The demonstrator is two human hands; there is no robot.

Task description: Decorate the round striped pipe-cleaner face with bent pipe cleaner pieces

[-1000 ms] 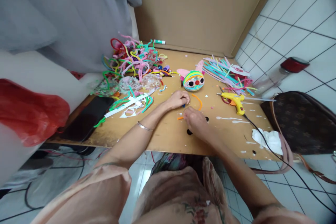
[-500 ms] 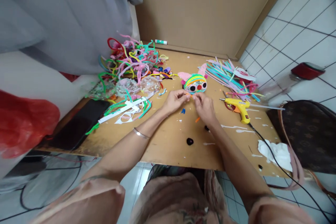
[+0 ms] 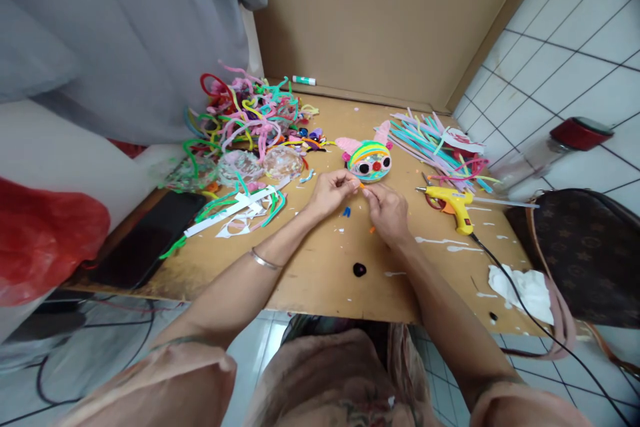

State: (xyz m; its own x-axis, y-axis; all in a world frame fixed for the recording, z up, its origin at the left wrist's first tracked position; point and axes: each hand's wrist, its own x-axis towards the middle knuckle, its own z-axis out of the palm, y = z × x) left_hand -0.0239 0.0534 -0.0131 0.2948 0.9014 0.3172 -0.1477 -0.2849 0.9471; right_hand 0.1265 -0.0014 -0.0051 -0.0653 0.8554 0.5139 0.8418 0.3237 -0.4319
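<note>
Between the fingertips of both hands is a short orange pipe cleaner point(image 3: 362, 185). My left hand point(image 3: 334, 192) pinches one end of it, and my right hand point(image 3: 387, 210) pinches the other, thumb against forefinger. Just beyond them sits a round animal head point(image 3: 371, 163) with pink ears, black eyes, a red nose and yellow, green and orange stripes. Below the hands lie a small blue piece point(image 3: 347, 212) and a black bead-like piece point(image 3: 359, 269). A bit of orange point(image 3: 373, 229) shows beside my right hand, partly hidden.
On the right lies a yellow hot glue gun point(image 3: 453, 202) with a trailing cord, near loose pipe cleaners point(image 3: 425, 140). A tangled pipe cleaner heap point(image 3: 245, 113), paper scraps point(image 3: 240, 213) and a black phone point(image 3: 150, 237) occupy the left. A brown bag point(image 3: 590, 253) stands at the right edge.
My right hand has turned slightly and dropped a little, its knuckles now more on top. The orange pipe cleaner stays pinched between both hands. The view has shifted slightly.
</note>
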